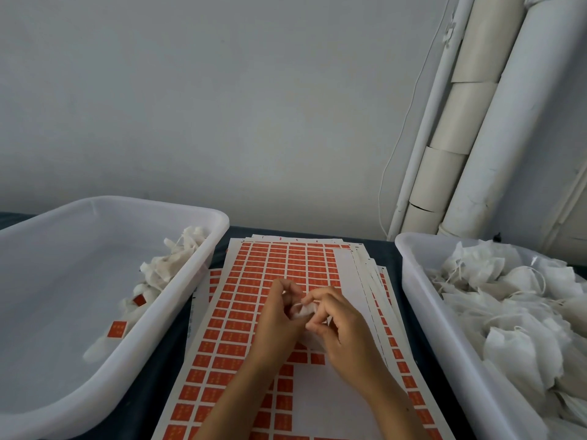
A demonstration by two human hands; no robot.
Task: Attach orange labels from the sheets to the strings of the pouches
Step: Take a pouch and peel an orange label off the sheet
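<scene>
On the left sits a white tub (104, 281) with a few pouches (165, 265) heaped along its right wall, two of them already wearing orange labels (117, 329). Beside it, on the dark tabletop (165, 354), lies a fanned stack of sheets (241, 312) covered in rows of orange stickers, with bare white patches where some are gone. Over the top sheet the left hand (278, 319) and right hand (344, 328) meet, fingers (317, 295) of both curled and pinching one small white pouch (303, 310) between them. I cannot make out its string. To the right stands a second tub (422, 300), piled high with unlabelled pouches (514, 309). White pipes (495, 122) run up the wall behind it.
</scene>
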